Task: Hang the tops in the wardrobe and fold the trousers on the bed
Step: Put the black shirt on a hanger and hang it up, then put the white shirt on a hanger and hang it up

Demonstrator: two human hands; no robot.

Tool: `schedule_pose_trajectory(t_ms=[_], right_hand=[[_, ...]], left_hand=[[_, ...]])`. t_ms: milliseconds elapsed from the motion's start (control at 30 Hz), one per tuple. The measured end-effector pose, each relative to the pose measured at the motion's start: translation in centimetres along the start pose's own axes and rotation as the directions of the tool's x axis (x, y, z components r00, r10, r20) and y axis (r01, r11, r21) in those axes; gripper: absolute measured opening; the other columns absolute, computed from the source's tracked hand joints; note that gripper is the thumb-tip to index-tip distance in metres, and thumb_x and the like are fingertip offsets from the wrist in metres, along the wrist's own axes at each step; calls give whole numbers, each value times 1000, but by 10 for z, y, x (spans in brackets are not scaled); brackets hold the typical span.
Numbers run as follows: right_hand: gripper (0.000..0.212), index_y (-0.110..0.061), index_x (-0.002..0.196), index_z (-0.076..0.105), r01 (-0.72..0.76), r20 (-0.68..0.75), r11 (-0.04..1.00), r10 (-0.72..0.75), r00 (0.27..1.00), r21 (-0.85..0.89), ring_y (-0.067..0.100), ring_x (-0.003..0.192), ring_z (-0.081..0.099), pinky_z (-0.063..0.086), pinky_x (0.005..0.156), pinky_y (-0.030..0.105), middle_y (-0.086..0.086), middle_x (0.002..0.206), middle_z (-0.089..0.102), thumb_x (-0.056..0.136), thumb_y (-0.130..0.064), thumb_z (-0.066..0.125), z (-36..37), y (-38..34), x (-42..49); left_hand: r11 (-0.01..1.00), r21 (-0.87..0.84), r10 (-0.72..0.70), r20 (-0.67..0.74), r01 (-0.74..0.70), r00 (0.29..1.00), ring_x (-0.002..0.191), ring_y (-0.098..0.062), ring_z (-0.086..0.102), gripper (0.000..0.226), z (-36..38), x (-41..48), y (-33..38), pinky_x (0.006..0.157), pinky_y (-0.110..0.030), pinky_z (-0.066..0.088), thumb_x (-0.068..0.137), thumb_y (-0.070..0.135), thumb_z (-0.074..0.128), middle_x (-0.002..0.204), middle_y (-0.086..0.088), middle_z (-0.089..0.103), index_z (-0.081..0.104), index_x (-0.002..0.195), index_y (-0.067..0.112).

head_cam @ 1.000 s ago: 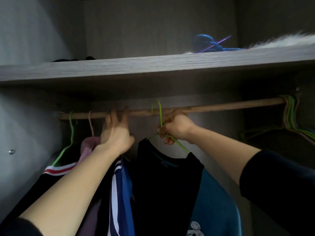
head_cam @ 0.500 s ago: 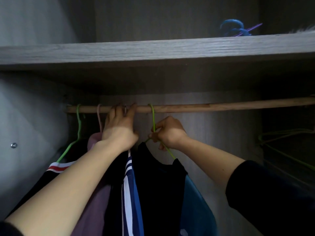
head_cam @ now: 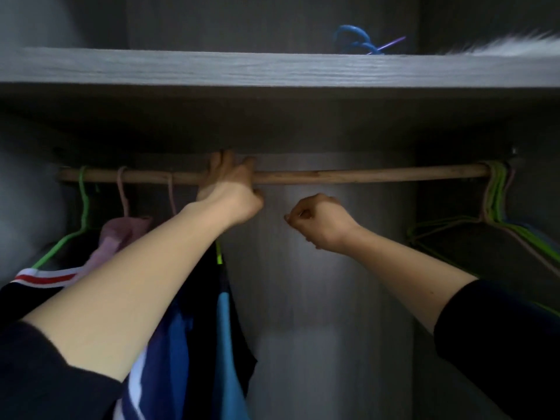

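Note:
A wooden wardrobe rod (head_cam: 363, 174) runs under a grey shelf. My left hand (head_cam: 230, 189) reaches over the rod with its fingers curled on top of it, hiding the hook of a green hanger (head_cam: 218, 256). From that hanger a black and teal top (head_cam: 225, 328) hangs edge-on below my wrist. My right hand (head_cam: 321, 221) is curled into a fist just below the rod, to the right of the top, and holds nothing. A navy striped top (head_cam: 169, 344), a pink top (head_cam: 121, 234) and a black top with a red and white band (head_cam: 45, 278) hang further left.
A bunch of empty green and pink hangers (head_cam: 497, 201) hangs at the rod's right end. The shelf (head_cam: 272, 68) above carries a blue item (head_cam: 351, 37) and something white and furry (head_cam: 515, 47). The rod is bare between my hands and those hangers.
My right hand let go of the green hanger and pulled back to the right. The black and teal top slid left against the others, and my left hand now sits over its hook.

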State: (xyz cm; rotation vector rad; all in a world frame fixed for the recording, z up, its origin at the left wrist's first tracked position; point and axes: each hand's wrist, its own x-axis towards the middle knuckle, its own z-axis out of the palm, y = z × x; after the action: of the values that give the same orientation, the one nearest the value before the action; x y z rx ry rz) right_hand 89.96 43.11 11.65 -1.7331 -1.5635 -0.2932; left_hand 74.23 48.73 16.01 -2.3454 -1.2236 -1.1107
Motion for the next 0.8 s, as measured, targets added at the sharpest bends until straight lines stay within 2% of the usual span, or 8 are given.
schedule_pose_trajectory(t_ms=[100,267,333,433,533,633,733,800], right_hand=[[20,-26,96,69,-52,-53,989,44,998,-140,20,88,65,56,81,39,-1,97,69,88,-41,58,-27,29,-15],[26,-19,116,62,-105,-93,912,74,993,-397,23,93,63,49,70,30,4,108,65,93,-31,57,-80,73,-53],[23,-17,111,62,-107,-108,864,61,992,-492,26,97,61,45,68,31,6,108,63,92,-28,56,-99,92,-69],[17,-15,102,59,-110,-141,744,21,990,-659,28,106,54,43,69,34,6,106,60,91,-26,54,-124,119,-87],[26,-11,112,56,-192,-191,626,70,979,-756,29,111,51,40,71,34,9,114,58,91,-26,53,-146,139,-96],[36,-12,124,53,-246,-212,505,124,969,-827,29,118,46,44,82,37,10,126,54,92,-26,53,-153,154,-99],[38,-13,133,49,-227,-189,405,133,973,-885,28,121,43,42,86,37,10,132,50,96,-17,46,-151,161,-98],[37,-10,131,51,-179,-144,352,121,982,-919,29,120,44,41,86,37,11,131,51,95,-10,42,-150,161,-98]], left_hand=[[995,-25,92,29,-92,995,134,-31,23,60,9,7,46,113,-42,25,86,33,55,144,-10,29,35,142,26],[966,-87,249,35,-245,968,137,-30,22,57,35,7,116,113,-41,17,90,34,51,150,-10,26,34,143,27],[959,-79,276,25,-273,961,136,-30,24,60,48,11,135,114,-42,16,91,35,51,149,-10,30,30,146,27],[953,-59,297,-16,-298,955,133,-31,30,63,64,18,153,116,-44,13,91,36,50,144,-11,37,25,148,26],[949,-42,307,-91,-312,947,126,-34,34,63,78,20,161,115,-45,13,90,34,51,137,-13,43,29,147,23],[938,-63,322,-200,-340,925,117,-37,40,58,90,19,157,111,-47,20,86,30,49,127,-17,50,40,142,19],[918,-99,338,-311,-383,889,105,-42,47,61,101,22,151,103,-53,29,73,27,48,113,-22,57,54,133,12],[915,-112,332,-336,-387,881,103,-42,48,60,105,25,151,102,-54,30,71,26,50,110,-21,58,56,129,12]])
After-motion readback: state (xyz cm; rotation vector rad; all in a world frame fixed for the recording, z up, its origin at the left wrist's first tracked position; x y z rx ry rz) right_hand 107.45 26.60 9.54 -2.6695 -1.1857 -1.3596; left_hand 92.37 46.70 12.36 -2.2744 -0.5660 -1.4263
